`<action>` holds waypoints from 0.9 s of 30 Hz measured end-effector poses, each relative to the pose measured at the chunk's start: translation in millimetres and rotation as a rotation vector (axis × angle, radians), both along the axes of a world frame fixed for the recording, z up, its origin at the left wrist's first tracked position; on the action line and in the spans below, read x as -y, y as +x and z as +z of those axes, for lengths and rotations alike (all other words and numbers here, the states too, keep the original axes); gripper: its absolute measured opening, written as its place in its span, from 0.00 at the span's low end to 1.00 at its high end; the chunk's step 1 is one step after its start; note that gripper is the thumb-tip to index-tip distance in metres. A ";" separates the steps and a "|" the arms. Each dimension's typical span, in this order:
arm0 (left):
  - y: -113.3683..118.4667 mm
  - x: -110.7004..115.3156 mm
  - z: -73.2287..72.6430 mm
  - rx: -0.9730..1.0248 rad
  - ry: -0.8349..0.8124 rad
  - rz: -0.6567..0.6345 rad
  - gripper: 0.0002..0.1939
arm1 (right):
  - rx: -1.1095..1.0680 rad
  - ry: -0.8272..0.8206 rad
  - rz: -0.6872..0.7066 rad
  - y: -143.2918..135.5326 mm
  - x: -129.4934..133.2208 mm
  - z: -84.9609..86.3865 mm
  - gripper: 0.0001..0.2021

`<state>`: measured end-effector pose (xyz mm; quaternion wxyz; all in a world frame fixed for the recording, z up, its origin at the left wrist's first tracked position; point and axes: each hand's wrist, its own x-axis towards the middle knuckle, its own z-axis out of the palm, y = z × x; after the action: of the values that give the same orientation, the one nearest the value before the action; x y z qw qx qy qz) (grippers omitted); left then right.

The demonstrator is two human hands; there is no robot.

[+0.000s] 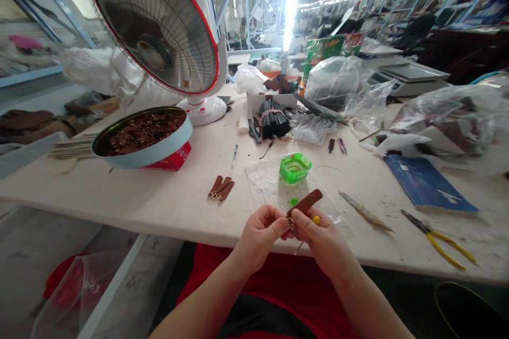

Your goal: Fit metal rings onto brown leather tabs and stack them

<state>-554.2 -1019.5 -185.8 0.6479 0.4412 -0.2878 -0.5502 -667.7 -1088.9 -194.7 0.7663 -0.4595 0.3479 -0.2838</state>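
My right hand [320, 235] grips a brown leather tab [308, 202], which slants up and to the right from my fingers. A yellow knob [316, 220] shows between the fingers of that same hand, and a thin metal tip pokes out below; they look like parts of one small tool. With thumb and forefinger closed, my left hand [264, 230] pinches the tab's lower end, where a small metal ring partly shows. Just beyond my hands, a green plastic dish [295, 168] stands on a clear plastic sheet [262, 183]. Several similar tabs with rings [221, 189] lie to the left.
A round tin [159, 154] of brown pieces sits tilted on a red box [170, 160] at left, near a heater-like fan [202, 108]. Yellow-handled pliers [433, 235], a pointed blade-like tool [366, 211] and a blue booklet [427, 183] lie at right. Plastic bags crowd the back.
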 end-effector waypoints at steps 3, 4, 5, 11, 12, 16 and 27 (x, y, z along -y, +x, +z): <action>-1.1 0.1 0.2 0.039 0.027 0.038 0.14 | -0.061 -0.052 -0.008 -1.4 -0.4 -1.2 0.21; -1.6 0.0 0.5 0.048 0.036 0.044 0.14 | -0.064 -0.054 -0.011 -1.8 -0.8 -1.4 0.21; -2.3 -0.1 1.0 0.052 0.043 0.046 0.14 | -0.053 -0.047 -0.012 -2.1 -1.2 -1.8 0.21; -6.2 0.2 6.4 -0.018 0.029 0.028 0.14 | 0.072 0.024 0.033 -3.8 -1.3 -7.9 0.18; -6.6 0.6 7.1 -0.027 0.035 0.032 0.15 | 0.089 0.012 0.044 -4.3 -0.8 -8.6 0.18; -6.9 1.7 9.2 -0.018 0.069 0.047 0.14 | 0.108 -0.037 0.085 -7.3 1.4 -9.7 0.19; -4.7 -3.1 11.9 0.080 0.107 0.032 0.15 | 0.035 0.022 0.089 -5.5 4.3 -12.6 0.18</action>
<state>-558.9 -1016.4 -173.9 0.6202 0.5015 -0.2764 -0.5361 -673.2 -1093.2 -207.2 0.7891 -0.4610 0.3171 -0.2536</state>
